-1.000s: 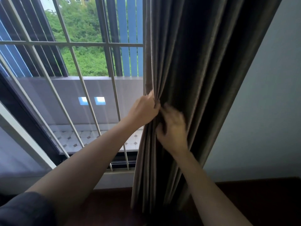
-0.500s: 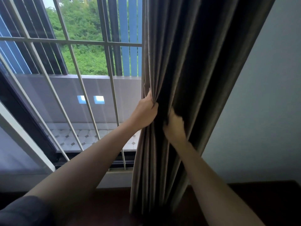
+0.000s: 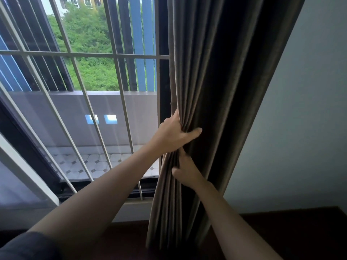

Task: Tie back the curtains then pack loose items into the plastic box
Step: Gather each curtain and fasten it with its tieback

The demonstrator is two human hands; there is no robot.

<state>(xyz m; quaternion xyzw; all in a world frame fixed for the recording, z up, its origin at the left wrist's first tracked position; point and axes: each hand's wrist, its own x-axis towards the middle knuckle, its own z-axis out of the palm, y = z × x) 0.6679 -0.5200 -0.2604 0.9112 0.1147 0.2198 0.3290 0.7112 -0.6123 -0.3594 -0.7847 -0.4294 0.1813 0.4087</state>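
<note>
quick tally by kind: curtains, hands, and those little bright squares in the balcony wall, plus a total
curtain: 1
hands: 2, left hand and right hand, both gripping the curtain
bright squares: 2, side by side
total: 5

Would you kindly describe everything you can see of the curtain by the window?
The curtain is a thick-looking grey-brown fabric hanging in deep vertical folds between the barred window and the pale wall. It is bunched together, with no tie visible. The left hand grips its window-side folds, thumb across the front; the right hand grips the folds just below. Its top is out of view.
</note>
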